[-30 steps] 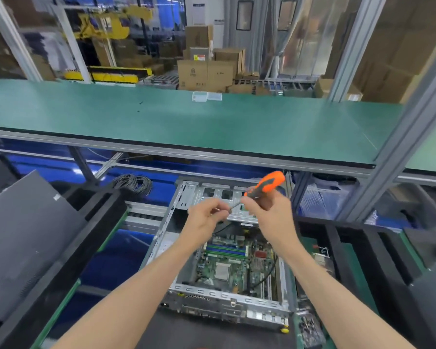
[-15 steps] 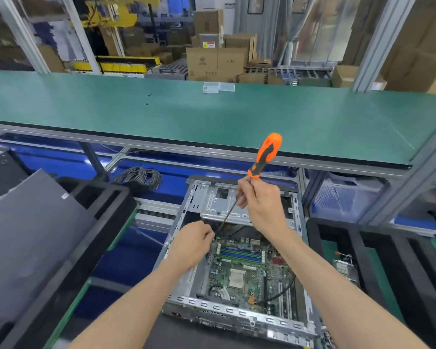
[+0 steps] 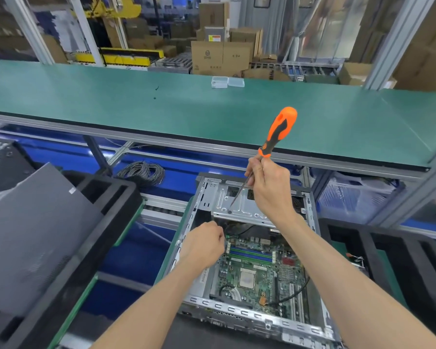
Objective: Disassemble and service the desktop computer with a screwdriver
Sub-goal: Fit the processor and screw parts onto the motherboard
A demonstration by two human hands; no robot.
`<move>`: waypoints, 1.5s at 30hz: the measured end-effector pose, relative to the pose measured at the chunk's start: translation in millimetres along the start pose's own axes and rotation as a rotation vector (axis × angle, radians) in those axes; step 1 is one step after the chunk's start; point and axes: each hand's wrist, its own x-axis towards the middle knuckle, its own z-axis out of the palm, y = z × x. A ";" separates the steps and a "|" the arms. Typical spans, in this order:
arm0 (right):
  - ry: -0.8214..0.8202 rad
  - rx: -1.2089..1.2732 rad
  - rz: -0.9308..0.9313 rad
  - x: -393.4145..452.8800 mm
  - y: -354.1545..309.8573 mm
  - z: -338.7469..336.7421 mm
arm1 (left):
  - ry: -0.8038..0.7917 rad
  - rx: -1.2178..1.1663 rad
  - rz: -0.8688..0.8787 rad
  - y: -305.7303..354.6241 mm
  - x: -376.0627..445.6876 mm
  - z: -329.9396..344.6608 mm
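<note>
two hands over the open computer case (image 3: 239,316): right hand (image 3: 269,187) raised, gripping the screwdriver (image 3: 277,133); left hand (image 3: 204,245) curled, contents hidden

Both bare forearms reach forward from the bottom edge. The right hand (image 3: 267,187) is raised, wrist bent, fingers curled round the shaft of a screwdriver (image 3: 277,133) just below its handle. The left hand (image 3: 204,244) sits lower, back toward the camera, fingers curled under; what they hold is hidden.
</note>
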 end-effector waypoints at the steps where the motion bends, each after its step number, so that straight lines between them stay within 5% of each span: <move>1: 0.000 -0.015 -0.007 1.5 1.2 1.3 | -0.002 0.004 0.003 0.4 0.3 -0.3; 15: -0.238 -0.185 0.041 -0.4 34.4 38.9 | 0.023 -0.006 0.007 0.8 0.9 1.8; 45: -0.342 -0.209 0.179 -24.2 73.9 68.3 | 0.039 -0.021 -0.064 2.6 1.2 -0.1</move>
